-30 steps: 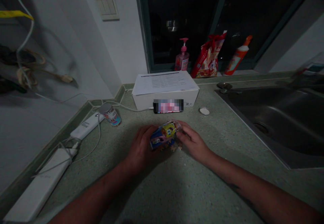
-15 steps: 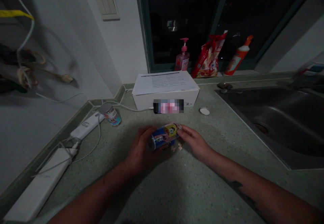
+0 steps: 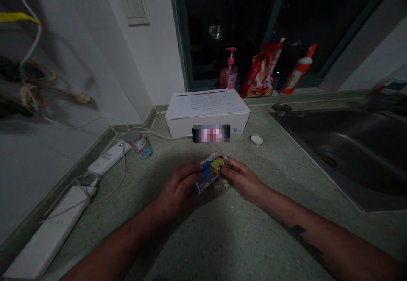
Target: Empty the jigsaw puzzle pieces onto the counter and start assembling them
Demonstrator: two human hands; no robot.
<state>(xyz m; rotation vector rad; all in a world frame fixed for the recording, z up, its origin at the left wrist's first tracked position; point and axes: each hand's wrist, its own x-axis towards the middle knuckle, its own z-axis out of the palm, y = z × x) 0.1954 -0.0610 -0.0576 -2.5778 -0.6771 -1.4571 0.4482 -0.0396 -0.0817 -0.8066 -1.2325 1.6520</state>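
Between my two hands a clear jar [image 3: 210, 171] with a colourful cartoon label lies tilted on its side, low over the counter. My left hand [image 3: 179, 187] wraps round its near-left end, fingers over the label. At the other end, by the rim, my right hand [image 3: 243, 179] grips it between thumb and fingers. Small wooden jigsaw pieces [image 3: 225, 183] lie on the counter just below the jar, partly hidden by it. A round lid [image 3: 256, 139], pale inside, lies on the counter beyond my right hand.
A second jar [image 3: 138, 144] stands at the left beside white power strips [image 3: 108, 158] and cables. At the back, a phone [image 3: 211, 133] leans on a white box [image 3: 178, 126] topped with papers. The steel sink [image 3: 349, 145] is at the right. Bottles and a red bag [image 3: 262, 73] line the sill.
The jar has been turned and tilted about in both hands. My left fingers have shifted further over its label. The phone, box and lid stay put.
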